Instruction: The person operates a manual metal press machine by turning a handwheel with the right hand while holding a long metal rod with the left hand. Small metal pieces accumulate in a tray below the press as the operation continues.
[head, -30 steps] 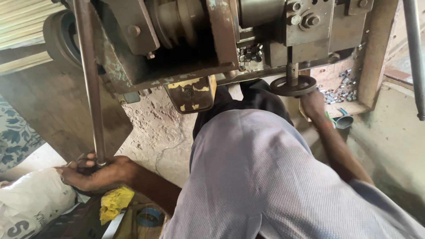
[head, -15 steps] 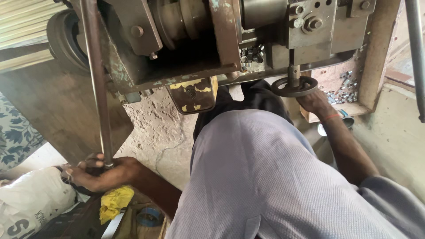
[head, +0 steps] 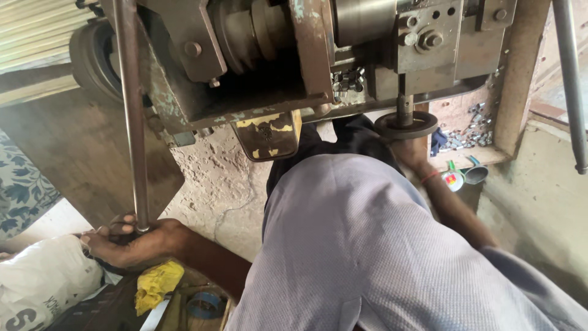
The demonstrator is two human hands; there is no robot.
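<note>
the long steel lever rod [head: 131, 116] is dull grey and smooth, running down from the rusty press machine [head: 294, 61] to the left hand [head: 125, 242], whose fingers wrap closed around its lower end, low at the left beside a white sack [head: 43, 285]. the right hand [head: 413, 150] sits just under the dark round wheel [head: 406, 125] below the machine's shaft; its fingers are hidden, so their grip cannot be told. compared with half a second ago, the left hand sits slightly lower on the rod and the rod stands nearer upright. the person's grey shirt [head: 367, 245] blocks most of the middle; a yellow cloth [head: 156, 282] lies near the left wrist.
</note>
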